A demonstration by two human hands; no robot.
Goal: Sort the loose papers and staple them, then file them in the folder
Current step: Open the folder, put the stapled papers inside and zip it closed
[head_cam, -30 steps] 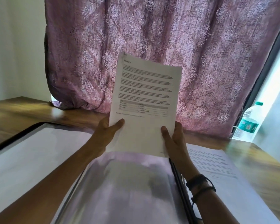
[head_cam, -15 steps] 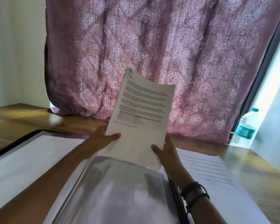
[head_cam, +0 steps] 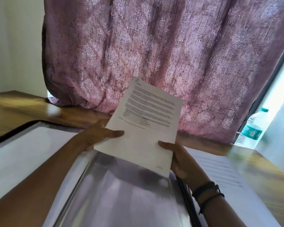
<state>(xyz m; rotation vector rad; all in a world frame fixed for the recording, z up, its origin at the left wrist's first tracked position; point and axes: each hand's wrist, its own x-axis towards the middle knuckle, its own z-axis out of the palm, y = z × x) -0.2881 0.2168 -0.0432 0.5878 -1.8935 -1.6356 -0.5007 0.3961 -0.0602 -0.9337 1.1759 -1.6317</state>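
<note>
The left hand [head_cam: 98,136] and right hand [head_cam: 179,159] grip the papers [head_cam: 147,128], long axis 7-to-1 o'clock; folder sleeve [head_cam: 121,194] at 6 o'clock.

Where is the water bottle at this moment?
In the head view the bottle stands at the far right, by the window, just right of the curtain and beyond the loose sheet on the table.

Both forearms are extended forward. Paper stack [head_cam: 138,148] is gripped by left hand [head_cam: 97,136] at its left edge, thumb laid on top, and by right hand [head_cam: 179,159] at near-right corner.
</note>
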